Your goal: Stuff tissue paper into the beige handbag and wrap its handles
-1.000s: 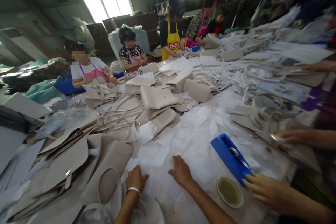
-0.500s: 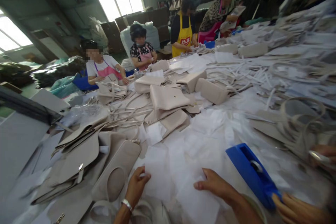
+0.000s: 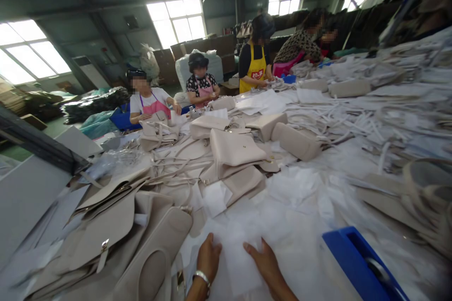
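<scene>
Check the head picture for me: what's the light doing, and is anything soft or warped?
Head view: windows blown out to white, the roof above them dim; head view: white sheets between left hand and right hand look soft, their edges blending together; head view: the scene leans and stretches toward its sides, and the blue dispenser is cut off below.

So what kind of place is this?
Most likely a handbag factory or packing workshop: beige bags heaped along one long shared worktable, a blue tape dispenser among white sheets, and several people in aprons, like the yellow one, working along the far side.
</scene>
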`<action>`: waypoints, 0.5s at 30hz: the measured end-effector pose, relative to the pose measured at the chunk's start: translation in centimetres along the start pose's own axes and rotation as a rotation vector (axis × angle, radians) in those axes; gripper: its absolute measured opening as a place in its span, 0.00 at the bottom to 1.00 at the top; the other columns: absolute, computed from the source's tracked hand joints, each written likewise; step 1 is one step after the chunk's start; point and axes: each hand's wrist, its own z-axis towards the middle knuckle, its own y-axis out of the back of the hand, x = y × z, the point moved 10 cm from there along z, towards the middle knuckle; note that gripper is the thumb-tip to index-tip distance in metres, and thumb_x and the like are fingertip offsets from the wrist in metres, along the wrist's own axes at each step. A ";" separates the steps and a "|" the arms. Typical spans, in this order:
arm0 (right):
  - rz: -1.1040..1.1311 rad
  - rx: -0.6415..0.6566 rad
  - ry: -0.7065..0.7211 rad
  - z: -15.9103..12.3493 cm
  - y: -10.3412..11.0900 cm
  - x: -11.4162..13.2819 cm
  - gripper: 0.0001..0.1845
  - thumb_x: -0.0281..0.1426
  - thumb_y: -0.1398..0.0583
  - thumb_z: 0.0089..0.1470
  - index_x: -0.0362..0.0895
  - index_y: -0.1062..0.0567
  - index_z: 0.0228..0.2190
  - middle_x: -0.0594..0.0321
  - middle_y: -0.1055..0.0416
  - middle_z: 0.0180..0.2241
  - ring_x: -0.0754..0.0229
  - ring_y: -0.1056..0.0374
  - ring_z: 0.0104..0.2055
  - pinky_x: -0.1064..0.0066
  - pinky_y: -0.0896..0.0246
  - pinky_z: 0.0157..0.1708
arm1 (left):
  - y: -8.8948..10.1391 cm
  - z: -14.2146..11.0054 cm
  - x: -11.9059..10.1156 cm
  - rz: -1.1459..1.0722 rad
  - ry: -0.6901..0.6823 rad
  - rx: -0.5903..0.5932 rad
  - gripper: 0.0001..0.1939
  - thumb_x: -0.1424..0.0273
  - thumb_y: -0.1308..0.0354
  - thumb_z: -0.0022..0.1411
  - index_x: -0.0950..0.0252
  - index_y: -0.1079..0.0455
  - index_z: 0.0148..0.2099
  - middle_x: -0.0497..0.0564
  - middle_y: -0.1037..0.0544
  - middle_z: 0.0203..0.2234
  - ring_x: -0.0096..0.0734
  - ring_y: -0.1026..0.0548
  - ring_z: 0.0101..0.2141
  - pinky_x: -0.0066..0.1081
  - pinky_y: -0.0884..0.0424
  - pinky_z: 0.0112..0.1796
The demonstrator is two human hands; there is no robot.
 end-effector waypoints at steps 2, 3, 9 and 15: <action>0.121 0.021 -0.058 -0.8 1.5 0.1 0.27 0.46 0.41 0.47 0.42 0.29 0.44 0.55 0.25 0.44 0.48 0.30 0.48 0.62 0.34 0.49 | -0.6 -0.6 0.5 -0.064 0.037 0.038 0.23 0.73 0.49 0.56 0.74 0.40 0.54 0.66 0.33 0.55 0.40 0.35 0.56 0.34 0.41 0.56; 0.161 0.036 -0.081 -1.3 2.5 0.5 0.28 0.47 0.40 0.46 0.42 0.30 0.44 0.55 0.25 0.43 0.48 0.30 0.48 0.62 0.34 0.48 | -0.8 -1.0 0.5 -0.098 0.049 0.048 0.23 0.71 0.49 0.56 0.74 0.40 0.54 0.65 0.34 0.56 0.40 0.36 0.57 0.33 0.41 0.57; 0.347 0.182 -0.261 -5.9 6.5 2.8 0.31 0.46 0.35 0.40 0.41 0.30 0.44 0.54 0.24 0.40 0.47 0.28 0.42 0.61 0.31 0.41 | -1.3 -3.0 -0.7 -0.298 0.080 -0.012 0.12 0.66 0.51 0.57 0.67 0.35 0.42 0.60 0.26 0.45 0.44 0.34 0.53 0.38 0.41 0.55; 0.335 0.337 -0.295 -8.3 4.3 1.8 0.32 0.47 0.38 0.42 0.40 0.31 0.46 0.53 0.25 0.43 0.47 0.29 0.45 0.60 0.32 0.44 | -5.1 -5.8 -1.1 -0.595 0.171 0.100 0.13 0.58 0.46 0.53 0.64 0.35 0.31 0.55 0.25 0.31 0.45 0.28 0.41 0.41 0.33 0.47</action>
